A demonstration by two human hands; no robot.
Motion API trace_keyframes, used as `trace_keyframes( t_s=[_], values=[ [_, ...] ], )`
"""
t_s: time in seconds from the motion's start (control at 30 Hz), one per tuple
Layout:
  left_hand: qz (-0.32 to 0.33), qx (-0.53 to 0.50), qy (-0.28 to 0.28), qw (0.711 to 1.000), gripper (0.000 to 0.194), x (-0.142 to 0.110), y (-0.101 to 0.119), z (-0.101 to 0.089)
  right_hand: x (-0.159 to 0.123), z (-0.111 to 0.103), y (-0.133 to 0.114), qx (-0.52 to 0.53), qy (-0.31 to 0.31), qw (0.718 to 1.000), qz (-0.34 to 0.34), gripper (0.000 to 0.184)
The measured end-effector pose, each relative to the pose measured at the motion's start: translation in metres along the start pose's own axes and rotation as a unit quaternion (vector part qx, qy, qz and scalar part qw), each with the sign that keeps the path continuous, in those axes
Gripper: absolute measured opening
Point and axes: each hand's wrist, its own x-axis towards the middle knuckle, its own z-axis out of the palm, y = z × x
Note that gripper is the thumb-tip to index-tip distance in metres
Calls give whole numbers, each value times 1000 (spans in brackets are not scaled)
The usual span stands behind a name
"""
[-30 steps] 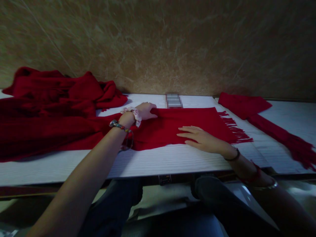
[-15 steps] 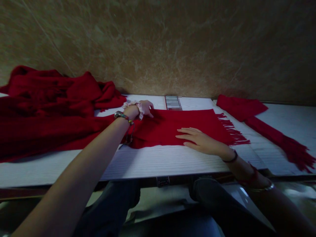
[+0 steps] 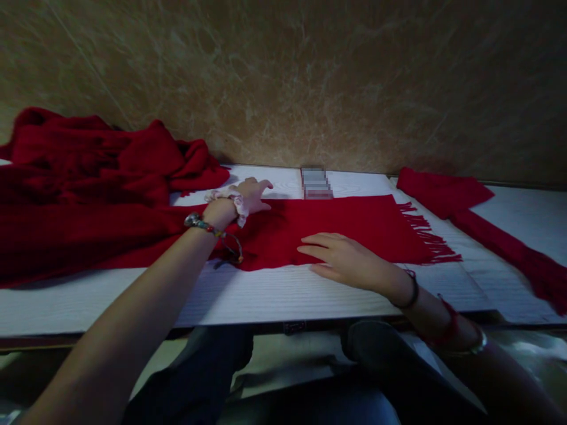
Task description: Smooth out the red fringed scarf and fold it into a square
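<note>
A red fringed scarf (image 3: 349, 221) lies stretched along the white table, its tasselled end to the right. My left hand (image 3: 256, 195) is at the scarf's far edge, thumb and fingers apart, with nothing visible between them. A pale scrunchie and a beaded bracelet are on that wrist. My right hand (image 3: 339, 258) rests flat on the near edge of the scarf, fingers stretched out to the left. Left of my hands the cloth runs on in loose folds toward the table's left side.
A crumpled heap of red cloth (image 3: 97, 147) sits at the back left. Another red scarf (image 3: 447, 192), folded at an angle, lies at the right. A small blurred card-like object (image 3: 316, 182) is by the brown marbled wall (image 3: 283, 82). The white table's (image 3: 266, 301) front edge is above my knees.
My left hand has lifted slightly and drawn a little left along the far edge, fingers spreading. My right hand has slid left along the near edge. The scarf lies nearly the same.
</note>
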Motion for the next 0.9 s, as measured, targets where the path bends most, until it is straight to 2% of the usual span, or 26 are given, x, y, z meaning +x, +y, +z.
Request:
trace_keyframes(
  t_s=[0.1,0.17,0.27,0.37,0.43,0.57,0.63,0.7,0.77,0.9],
  values=[
    [-9,6,-30,999,54,-22,14,-2,5,6,-2,-16,-1,1000,-4,32],
    [8,-1,-108,994,56,-38,20,1,2,8,3,-14,-5,1000,-4,34],
    [-26,12,-168,985,57,-49,20,9,-5,9,10,2,-12,1000,-12,44],
    [-38,16,-168,985,57,-46,15,14,-8,10,12,-3,13,1000,-20,42],
    [-19,20,-158,987,55,-43,14,11,-6,12,9,-25,37,999,-25,34],
    [111,-1,-109,988,48,-50,24,-5,1,16,5,-46,73,996,1,19],
    [156,-4,-113,981,51,-57,36,-12,4,18,6,-20,104,994,40,15],
    [171,32,-128,976,51,-63,49,-15,6,18,8,12,130,989,74,12],
    [175,81,-131,972,43,-67,58,-15,6,18,10,35,140,985,92,11],
    [183,140,-116,966,37,-74,62,-15,5,18,11,55,149,981,107,11]
  ],
)
